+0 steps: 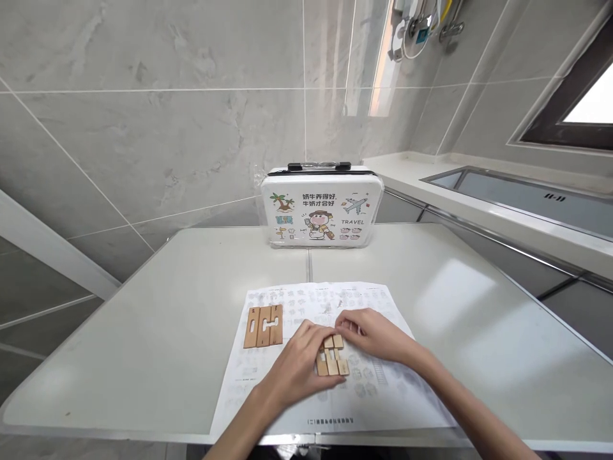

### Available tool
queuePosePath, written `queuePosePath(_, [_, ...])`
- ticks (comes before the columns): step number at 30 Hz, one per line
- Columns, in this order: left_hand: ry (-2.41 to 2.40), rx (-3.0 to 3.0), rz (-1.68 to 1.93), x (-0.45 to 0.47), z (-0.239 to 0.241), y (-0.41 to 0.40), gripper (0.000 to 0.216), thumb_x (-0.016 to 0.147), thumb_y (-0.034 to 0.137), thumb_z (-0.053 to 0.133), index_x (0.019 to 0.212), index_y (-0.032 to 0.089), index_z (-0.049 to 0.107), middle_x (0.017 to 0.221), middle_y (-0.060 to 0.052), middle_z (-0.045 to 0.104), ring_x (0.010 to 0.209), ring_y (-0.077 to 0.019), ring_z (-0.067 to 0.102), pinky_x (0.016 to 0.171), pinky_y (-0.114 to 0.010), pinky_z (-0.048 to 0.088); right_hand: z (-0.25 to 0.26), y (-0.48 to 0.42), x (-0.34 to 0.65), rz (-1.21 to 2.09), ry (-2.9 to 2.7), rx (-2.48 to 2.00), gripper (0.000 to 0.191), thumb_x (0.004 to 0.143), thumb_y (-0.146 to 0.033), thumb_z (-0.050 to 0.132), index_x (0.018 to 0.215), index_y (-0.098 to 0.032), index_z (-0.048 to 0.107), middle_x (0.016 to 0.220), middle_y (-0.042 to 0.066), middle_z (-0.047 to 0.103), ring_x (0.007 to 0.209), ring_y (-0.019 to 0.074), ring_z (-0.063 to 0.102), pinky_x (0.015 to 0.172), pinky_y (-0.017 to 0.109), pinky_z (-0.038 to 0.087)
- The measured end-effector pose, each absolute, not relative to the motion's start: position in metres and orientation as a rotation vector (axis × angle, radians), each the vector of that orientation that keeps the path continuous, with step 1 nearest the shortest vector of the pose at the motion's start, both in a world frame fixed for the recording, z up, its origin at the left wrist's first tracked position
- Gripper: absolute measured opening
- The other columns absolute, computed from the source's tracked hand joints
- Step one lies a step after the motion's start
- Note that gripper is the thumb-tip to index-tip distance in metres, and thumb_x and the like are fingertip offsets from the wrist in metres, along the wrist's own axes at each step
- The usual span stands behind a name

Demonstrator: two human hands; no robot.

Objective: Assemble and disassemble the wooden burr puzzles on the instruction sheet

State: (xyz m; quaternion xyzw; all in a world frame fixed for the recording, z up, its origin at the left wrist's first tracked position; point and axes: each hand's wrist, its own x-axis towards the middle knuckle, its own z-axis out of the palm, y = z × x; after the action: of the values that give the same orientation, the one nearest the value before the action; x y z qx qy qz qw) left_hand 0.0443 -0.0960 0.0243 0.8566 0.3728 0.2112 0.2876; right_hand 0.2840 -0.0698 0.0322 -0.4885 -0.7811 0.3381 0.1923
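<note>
Several small light wooden puzzle pieces (332,365) lie side by side on a printed paper sheet (282,409), with narrow gaps showing between them. My left hand (299,361) is closed around their left side, thumb along the near edge and fingers at the far edge. At the far right corner of the same pieces, my right hand (371,335) has its fingers curled, fingertips against the edge. Left of my hands, three darker flat wooden pieces (263,326) with cut-out slots sit together on the sheet.
A white case (322,214) with cartoon prints and a black handle stands at the back of the pale table (158,332). A counter with a sink (527,191) runs along the right. Behind is a grey tiled wall (167,128), with pipes (426,29) at upper right.
</note>
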Motion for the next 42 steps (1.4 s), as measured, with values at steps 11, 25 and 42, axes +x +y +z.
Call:
queuePosePath(11, [1.294, 2.226, 0.558, 0.037, 0.023, -0.114, 0.081, 0.065, 0.054, 0.097, 0.13, 0.021, 0.061, 0.132, -0.014, 0.053, 0.12, -0.0369, 0.055, 0.098, -0.054, 0.055, 0.018, -0.153, 0.276, 0.825, -2.118, -1.607, 0.022, 0.105, -0.034, 0.055, 0.126, -0.027, 0.061, 0.082, -0.002, 0.073, 0.07, 0.0218, 0.07, 0.065, 0.03, 0.041])
queuePosePath(25, [1.327, 1.541, 0.726, 0.03, 0.028, -0.173, 0.076, 0.089, 0.051, 0.078, 0.154, 0.026, 0.049, 0.079, 0.004, 0.048, 0.074, -0.0178, 0.05, 0.079, -0.031, 0.047, 0.004, -0.182, 0.262, 0.806, -1.712, -1.534, 0.026, 0.104, -0.042, 0.057, 0.12, -0.024, 0.067, 0.075, -0.002, 0.065, 0.06, 0.0173, 0.062, 0.06, 0.028, 0.048])
queuePosePath(42, [1.335, 1.601, 0.687, 0.03, 0.02, -0.176, 0.075, 0.081, 0.045, 0.085, 0.15, 0.029, 0.059, 0.078, 0.002, 0.059, 0.076, -0.02, 0.059, 0.076, -0.03, 0.052, -0.007, -0.186, 0.25, 1.222, -1.585, -1.206, 0.038, 0.105, -0.054, 0.057, 0.123, -0.022, 0.067, 0.075, 0.0, 0.065, 0.069, 0.0204, 0.065, 0.071, 0.033, 0.053])
